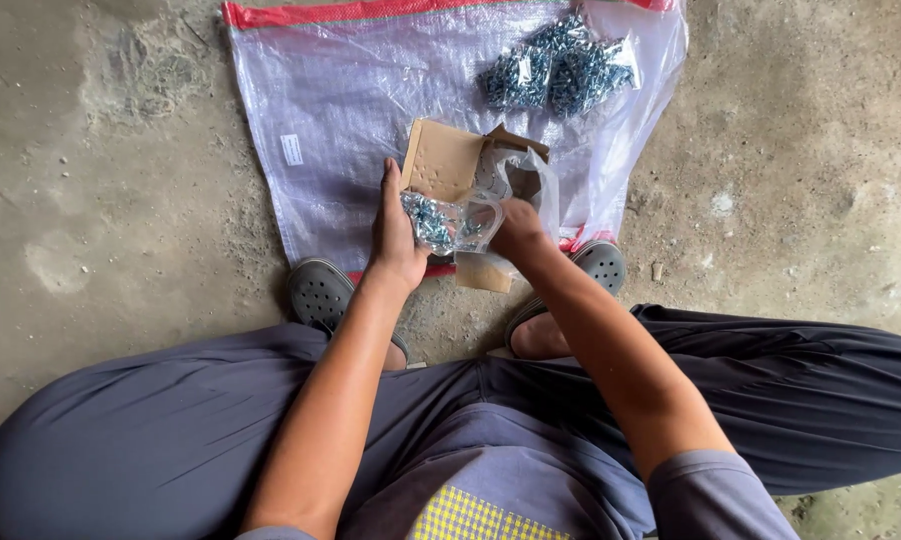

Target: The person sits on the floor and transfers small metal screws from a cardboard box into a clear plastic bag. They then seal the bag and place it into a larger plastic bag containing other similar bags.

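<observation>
At frame centre your left hand (395,232) and right hand (518,228) share a clear bag of screws (438,222), each grip closed on its thin film, just below an open brown box (445,160). The slack plastic could tear or slip, spilling small glinting screws onto the woven white sack (340,110) and rough concrete floor (100,180). Filled bags (555,68) lie upper right.

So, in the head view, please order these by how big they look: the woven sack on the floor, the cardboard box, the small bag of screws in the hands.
Largest to smallest:
1. Woven sack, by far the largest.
2. Cardboard box.
3. Small bag of screws, held between the left hand and right hand; it is partly hidden and nearer the camera, so its rank is less sure.
</observation>
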